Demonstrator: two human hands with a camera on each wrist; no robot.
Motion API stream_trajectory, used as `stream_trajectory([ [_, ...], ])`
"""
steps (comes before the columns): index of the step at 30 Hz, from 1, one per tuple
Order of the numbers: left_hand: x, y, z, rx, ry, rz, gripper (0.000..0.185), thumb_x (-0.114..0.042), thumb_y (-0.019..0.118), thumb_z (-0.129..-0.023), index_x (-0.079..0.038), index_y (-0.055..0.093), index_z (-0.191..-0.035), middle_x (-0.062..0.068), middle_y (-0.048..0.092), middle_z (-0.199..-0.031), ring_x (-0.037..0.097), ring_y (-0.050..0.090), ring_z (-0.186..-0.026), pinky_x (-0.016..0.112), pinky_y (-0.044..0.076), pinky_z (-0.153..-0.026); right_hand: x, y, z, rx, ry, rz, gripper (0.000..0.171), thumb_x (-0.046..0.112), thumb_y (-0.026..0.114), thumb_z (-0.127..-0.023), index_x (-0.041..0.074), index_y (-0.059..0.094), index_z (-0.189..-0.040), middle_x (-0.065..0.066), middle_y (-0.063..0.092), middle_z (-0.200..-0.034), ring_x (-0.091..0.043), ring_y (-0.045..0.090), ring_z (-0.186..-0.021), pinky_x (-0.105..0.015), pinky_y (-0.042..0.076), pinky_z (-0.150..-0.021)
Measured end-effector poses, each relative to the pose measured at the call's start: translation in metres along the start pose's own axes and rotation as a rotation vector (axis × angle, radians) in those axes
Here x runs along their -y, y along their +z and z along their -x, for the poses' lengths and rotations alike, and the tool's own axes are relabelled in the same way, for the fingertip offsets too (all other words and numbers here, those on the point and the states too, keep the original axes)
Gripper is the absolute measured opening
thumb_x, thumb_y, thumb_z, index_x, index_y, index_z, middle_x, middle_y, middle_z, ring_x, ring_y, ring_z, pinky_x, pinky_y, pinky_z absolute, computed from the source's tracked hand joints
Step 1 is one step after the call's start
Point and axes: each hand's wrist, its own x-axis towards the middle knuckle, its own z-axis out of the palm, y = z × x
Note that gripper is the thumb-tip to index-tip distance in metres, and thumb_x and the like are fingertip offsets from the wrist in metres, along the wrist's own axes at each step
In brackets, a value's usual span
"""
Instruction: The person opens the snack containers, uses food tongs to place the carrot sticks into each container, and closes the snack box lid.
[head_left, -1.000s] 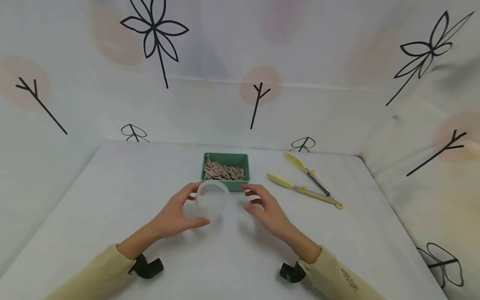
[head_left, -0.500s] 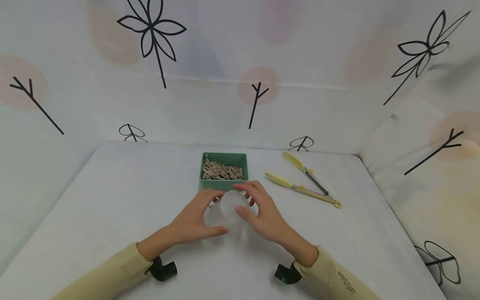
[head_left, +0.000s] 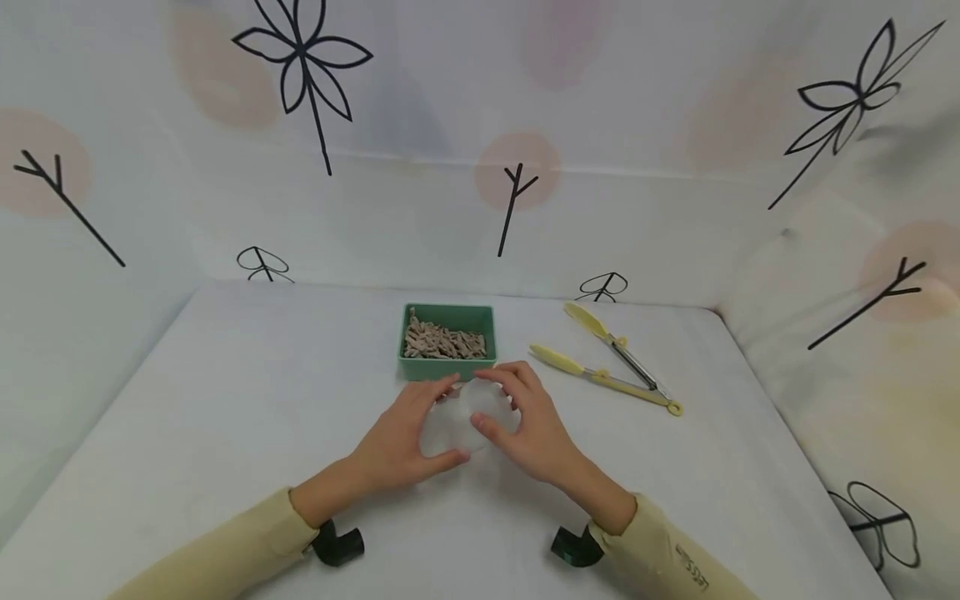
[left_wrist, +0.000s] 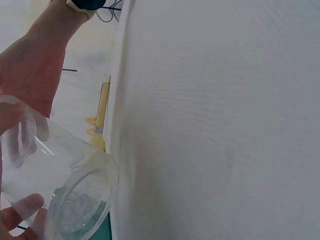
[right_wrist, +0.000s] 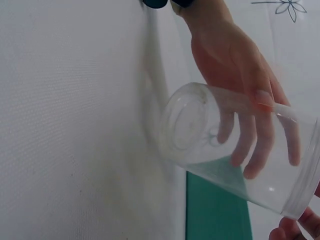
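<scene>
A clear cylindrical plastic jar (head_left: 444, 427) is held low over the table, just in front of the green tray. My left hand (head_left: 393, 435) grips its left side, thumb near and fingers beyond. From the right, my right hand (head_left: 538, 429) holds the other end, its thumb across the near face. In the right wrist view, the jar (right_wrist: 197, 142) lies tilted, and left-hand fingers show through its transparent wall. The left wrist view has the jar (left_wrist: 55, 160) with my right hand (left_wrist: 30, 75) above it. Whether a lid covers the jar I cannot tell.
Behind the hands stands the green tray (head_left: 447, 369), partly filled with small greyish-brown pieces (head_left: 442, 340). Yellow-and-metal tongs (head_left: 615, 382) lie spread apart to its right. A white cloth with drawn flowers (head_left: 390, 208) hangs behind the white table (head_left: 247, 392).
My left hand has carried the jar rightward, its end tipping toward the right hand. My right hand, which held nothing a second ago, now grips that end. Tray and tongs have stayed put.
</scene>
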Motion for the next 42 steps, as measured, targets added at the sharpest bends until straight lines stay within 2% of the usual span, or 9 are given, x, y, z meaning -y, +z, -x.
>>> stream_trajectory([
  [4, -0.002, 0.002, -0.001, -0.021, 0.038, -0.081, 0.082, -0.052, 0.069, -0.09, -0.012, 0.036, -0.153, 0.005, 0.052, -0.142, 0.02, 0.048, -0.128, 0.044, 0.046, -0.1, -0.002, 0.0, 0.001, -0.021, -0.012, 0.076, 0.051, 0.045, 0.059, -0.098, 0.011, 0.059, -0.135, -0.005, 0.052, -0.124, -0.02, 0.052, -0.098, -0.036, 0.047, -0.075],
  [8, -0.002, 0.005, -0.002, -0.007, 0.069, -0.163, 0.083, -0.054, 0.066, -0.091, -0.012, 0.032, -0.155, 0.005, 0.052, -0.143, 0.022, 0.051, -0.128, 0.045, 0.046, -0.1, -0.004, 0.003, 0.002, -0.038, -0.016, 0.187, 0.061, 0.058, 0.043, -0.101, 0.01, 0.059, -0.135, -0.007, 0.052, -0.12, -0.024, 0.056, -0.092, -0.035, 0.047, -0.072],
  [14, -0.004, 0.005, -0.01, -0.014, 0.126, -0.249, 0.1, -0.061, 0.076, -0.079, -0.015, 0.034, -0.155, 0.005, 0.056, -0.136, 0.021, 0.057, -0.121, 0.04, 0.052, -0.092, -0.007, 0.008, 0.001, -0.074, -0.07, 0.271, 0.066, 0.061, 0.033, -0.102, 0.008, 0.062, -0.129, -0.007, 0.055, -0.111, -0.022, 0.057, -0.075, -0.03, 0.045, -0.061],
  [20, -0.006, -0.001, -0.016, -0.085, 0.223, -0.252, 0.094, -0.062, 0.079, -0.074, -0.012, 0.048, -0.147, 0.004, 0.063, -0.128, 0.017, 0.063, -0.113, 0.034, 0.055, -0.084, -0.008, 0.004, 0.002, -0.116, -0.181, 0.284, 0.069, 0.063, 0.032, -0.101, 0.007, 0.062, -0.126, -0.006, 0.058, -0.107, -0.019, 0.058, -0.074, -0.029, 0.047, -0.061],
  [25, -0.008, -0.005, -0.02, -0.093, 0.275, -0.166, 0.09, -0.06, 0.081, -0.073, -0.01, 0.053, -0.142, 0.002, 0.064, -0.129, 0.014, 0.067, -0.103, 0.028, 0.054, -0.082, -0.008, 0.001, 0.001, -0.153, -0.266, 0.247, 0.063, 0.057, 0.034, -0.102, 0.005, 0.063, -0.12, -0.006, 0.059, -0.105, -0.02, 0.06, -0.076, -0.03, 0.048, -0.061],
  [32, -0.009, -0.008, -0.022, -0.05, 0.263, -0.044, 0.086, -0.057, 0.083, -0.072, -0.012, 0.055, -0.14, 0.0, 0.066, -0.126, 0.007, 0.066, -0.095, 0.024, 0.053, -0.081, -0.01, 0.0, 0.002, -0.191, -0.341, 0.216, 0.059, 0.054, 0.035, -0.101, 0.003, 0.063, -0.112, -0.007, 0.061, -0.102, -0.023, 0.063, -0.08, -0.032, 0.052, -0.064],
  [35, -0.011, -0.008, -0.022, -0.003, 0.234, 0.02, 0.084, -0.054, 0.083, -0.073, -0.012, 0.056, -0.14, 0.0, 0.068, -0.123, 0.009, 0.067, -0.094, 0.026, 0.053, -0.08, -0.014, -0.001, 0.003, -0.206, -0.382, 0.209, 0.058, 0.053, 0.035, -0.1, 0.003, 0.063, -0.109, -0.007, 0.062, -0.101, -0.021, 0.063, -0.078, -0.031, 0.053, -0.062],
  [40, -0.012, -0.007, -0.019, 0.11, 0.182, 0.237, 0.08, -0.044, 0.086, -0.075, -0.007, 0.056, -0.139, -0.001, 0.07, -0.112, 0.007, 0.066, -0.091, 0.03, 0.055, -0.073, -0.017, -0.004, 0.002, -0.194, -0.573, 0.206, 0.057, 0.049, 0.033, -0.099, 0.001, 0.064, -0.108, -0.007, 0.063, -0.1, -0.018, 0.063, -0.08, -0.031, 0.054, -0.064],
  [42, -0.01, -0.007, -0.018, 0.136, 0.178, 0.262, 0.081, -0.044, 0.086, -0.076, -0.005, 0.055, -0.14, -0.001, 0.069, -0.112, 0.007, 0.065, -0.091, 0.03, 0.055, -0.073, -0.016, -0.007, 0.001, -0.163, -0.629, 0.211, 0.057, 0.047, 0.033, -0.1, 0.0, 0.064, -0.111, -0.007, 0.063, -0.103, -0.019, 0.063, -0.085, -0.032, 0.055, -0.068],
])
